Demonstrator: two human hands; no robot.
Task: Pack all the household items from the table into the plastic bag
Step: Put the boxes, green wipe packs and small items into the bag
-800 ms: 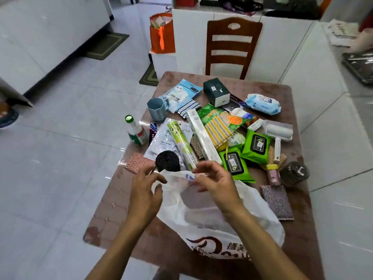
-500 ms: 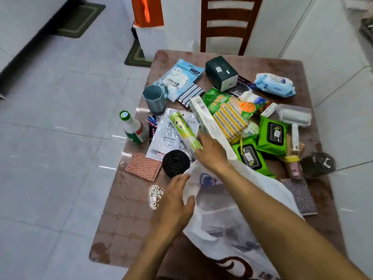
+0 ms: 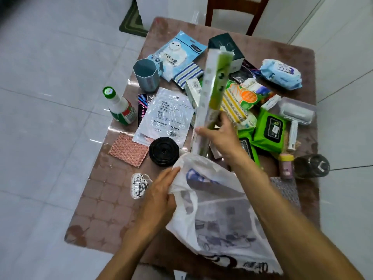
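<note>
1. Right hand [image 3: 220, 136] grips the lower part of a long green-and-white wrapped roll [image 3: 214, 91], holding it tilted, its bottom end just above the mouth of the plastic bag [image 3: 218, 215].
2. Left hand [image 3: 161, 197] pinches the bag's near-left rim, bunching the white film and holding the opening up.
3. Both hands are apart, the roll between them and slightly farther away.
4. Around the bag on the table [image 3: 96, 211] lie a black coiled roll [image 3: 163, 151] just beside the bag's mouth, a pink scouring pad [image 3: 129, 149], a green-capped bottle [image 3: 119, 108], a grey-blue cup [image 3: 146, 76] and green wipe packs [image 3: 270, 130].
</note>
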